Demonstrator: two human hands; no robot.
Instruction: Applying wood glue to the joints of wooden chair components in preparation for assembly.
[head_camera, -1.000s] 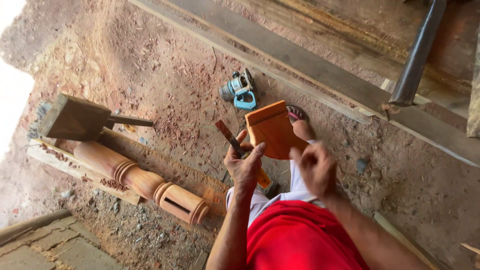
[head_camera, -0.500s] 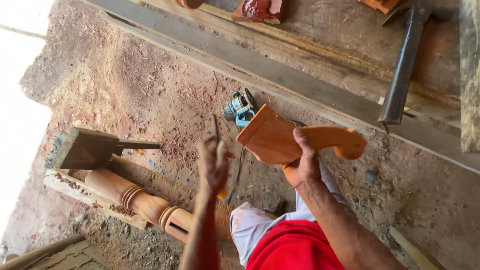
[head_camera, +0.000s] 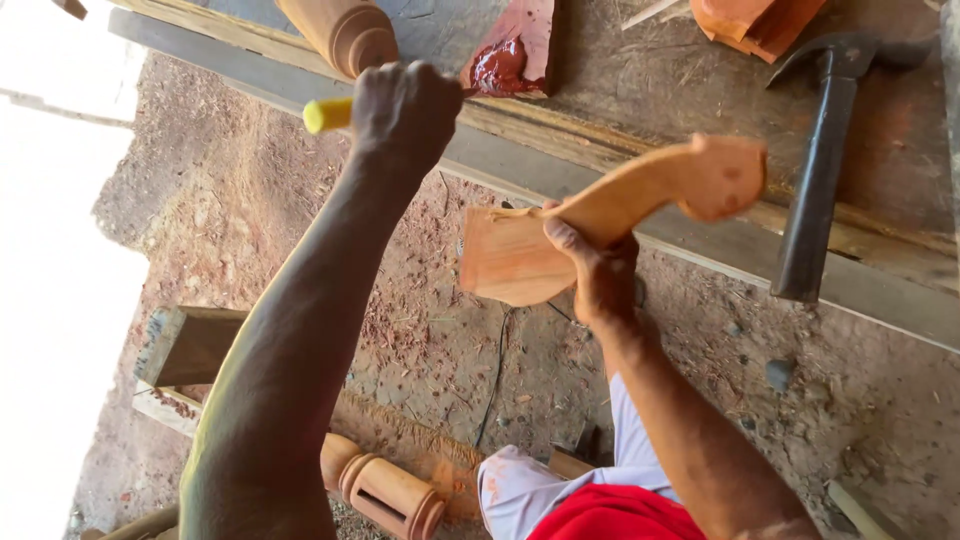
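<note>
Here, left hand (head_camera: 405, 115) hiding yellow-handled tool's (head_camera: 328, 114) tip, right hand (head_camera: 598, 268) gripping carved wood (head_camera: 600, 225).

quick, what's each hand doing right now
Left hand: closed around a yellow-handled tool, reached up to the bench.
Right hand: closed on the curved carved wooden piece, held up.

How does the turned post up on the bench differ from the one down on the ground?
The turned post on the bench is only partly in frame, showing one ringed end; the turned post on the ground lies on sawdust-strewn dirt near the person's knee. The bench post sits just beyond the left hand, which grips a yellow-handled tool; nothing touches the ground post. Both are reddish-brown wood with lathe-cut rings.
</note>
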